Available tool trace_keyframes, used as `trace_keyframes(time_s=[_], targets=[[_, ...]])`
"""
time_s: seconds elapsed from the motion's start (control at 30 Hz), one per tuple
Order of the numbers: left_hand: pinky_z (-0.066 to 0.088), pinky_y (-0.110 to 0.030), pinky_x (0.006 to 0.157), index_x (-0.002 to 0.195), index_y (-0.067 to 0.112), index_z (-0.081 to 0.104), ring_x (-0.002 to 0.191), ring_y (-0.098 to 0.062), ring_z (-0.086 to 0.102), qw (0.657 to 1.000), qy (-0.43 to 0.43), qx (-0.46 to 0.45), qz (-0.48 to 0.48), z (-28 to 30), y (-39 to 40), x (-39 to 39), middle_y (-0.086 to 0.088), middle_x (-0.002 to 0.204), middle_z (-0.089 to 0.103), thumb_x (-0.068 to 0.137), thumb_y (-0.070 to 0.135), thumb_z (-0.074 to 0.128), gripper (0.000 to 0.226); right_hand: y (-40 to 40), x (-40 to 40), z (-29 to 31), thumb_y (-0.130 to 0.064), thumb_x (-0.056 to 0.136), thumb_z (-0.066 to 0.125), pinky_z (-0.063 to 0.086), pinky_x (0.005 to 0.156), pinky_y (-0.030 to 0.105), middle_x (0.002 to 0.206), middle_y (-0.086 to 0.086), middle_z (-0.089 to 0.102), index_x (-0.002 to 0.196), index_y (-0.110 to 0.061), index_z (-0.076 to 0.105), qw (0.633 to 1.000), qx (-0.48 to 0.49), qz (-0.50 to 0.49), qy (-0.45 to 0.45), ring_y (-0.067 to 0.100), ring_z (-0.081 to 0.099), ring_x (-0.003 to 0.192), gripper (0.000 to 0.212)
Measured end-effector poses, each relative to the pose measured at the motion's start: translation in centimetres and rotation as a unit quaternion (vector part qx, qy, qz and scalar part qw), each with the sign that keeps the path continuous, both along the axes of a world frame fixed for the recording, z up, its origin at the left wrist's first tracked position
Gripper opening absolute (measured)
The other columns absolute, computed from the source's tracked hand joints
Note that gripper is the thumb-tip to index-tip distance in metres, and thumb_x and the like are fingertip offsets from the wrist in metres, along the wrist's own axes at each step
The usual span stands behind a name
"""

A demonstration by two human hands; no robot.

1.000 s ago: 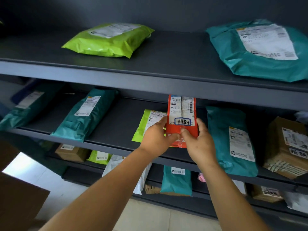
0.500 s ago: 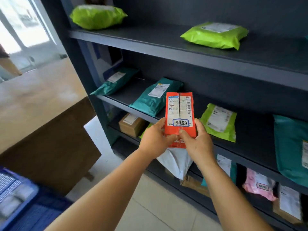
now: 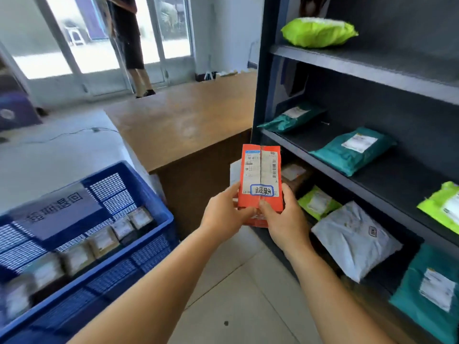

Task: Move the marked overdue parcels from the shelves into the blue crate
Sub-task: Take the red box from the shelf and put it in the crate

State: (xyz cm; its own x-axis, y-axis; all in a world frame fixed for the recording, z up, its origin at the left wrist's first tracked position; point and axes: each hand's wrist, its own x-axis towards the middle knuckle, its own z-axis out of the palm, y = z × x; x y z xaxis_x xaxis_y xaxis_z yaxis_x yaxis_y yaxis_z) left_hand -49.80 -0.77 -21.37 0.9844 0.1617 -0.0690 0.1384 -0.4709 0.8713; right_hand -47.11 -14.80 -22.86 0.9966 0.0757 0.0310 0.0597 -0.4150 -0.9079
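orange parcel (image 3: pixel 260 170) | both hands | over tiled floor (image 3: pixel 236 294) | beside shelves (image 3: pixel 360 68)

Both arms outstretched, left hand (image 3: pixel 224 214) and right hand (image 3: pixel 285 219) gripping together.

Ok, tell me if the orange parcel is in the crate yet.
Not yet. The orange parcel is upright in the air, held at its bottom by the left hand and right hand, to the right of the blue crate.
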Motion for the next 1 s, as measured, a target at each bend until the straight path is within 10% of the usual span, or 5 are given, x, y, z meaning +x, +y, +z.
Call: trace_keyframes(time_s=[0.43, 0.7, 1.0], targets=[[0.057, -0.035, 0.084, 0.134, 0.038, 0.044, 0.096, -0.003, 0.065, 0.979, -0.007, -0.012, 0.204, -1.8, 18.7, -12.1, 0.017, 0.11, 0.066, 0.081, 0.028, 0.073, 0.061, 21.0, -6.7, -1.1, -0.036, 0.091, 0.061, 0.047, 0.068, 0.015, 0.123, -0.008, 0.057, 0.137, -0.033, 0.041, 0.974, 0.03, 0.221, 0.04, 0.008, 0.059, 0.103, 0.051], [0.054, -0.02, 0.075, 0.133, 0.037, 0.046, 0.09, 0.001, 0.062, 0.955, 0.008, 0.013, 0.295, -2.8, 28.5, -15.0, 0.015, 0.109, 0.066, 0.081, 0.028, 0.073, 0.059, 32.5, -7.3, -2.8, -0.038, 0.089, 0.063, 0.053, 0.089, 0.033, 0.123, -0.01, 0.056, 0.141, -0.031, 0.036, 0.954, 0.008, 0.296, 0.051, 0.011, 0.057, 0.107, 0.059], [0.055, -0.025, 0.083, 0.128, 0.032, 0.052, 0.092, 0.002, 0.063, 0.934, 0.059, -0.007, 0.352, -6.1, 41.8, -14.5, 0.018, 0.104, 0.066, 0.078, 0.026, 0.074, 0.055, 46.8, -5.8, -6.4, -0.028, 0.086, 0.067, 0.05, 0.071, 0.019, 0.117, -0.011, 0.059, 0.131, -0.035, 0.043, 0.926, 0.009, 0.358, 0.121, 0.007, 0.06, 0.099, 0.051]])
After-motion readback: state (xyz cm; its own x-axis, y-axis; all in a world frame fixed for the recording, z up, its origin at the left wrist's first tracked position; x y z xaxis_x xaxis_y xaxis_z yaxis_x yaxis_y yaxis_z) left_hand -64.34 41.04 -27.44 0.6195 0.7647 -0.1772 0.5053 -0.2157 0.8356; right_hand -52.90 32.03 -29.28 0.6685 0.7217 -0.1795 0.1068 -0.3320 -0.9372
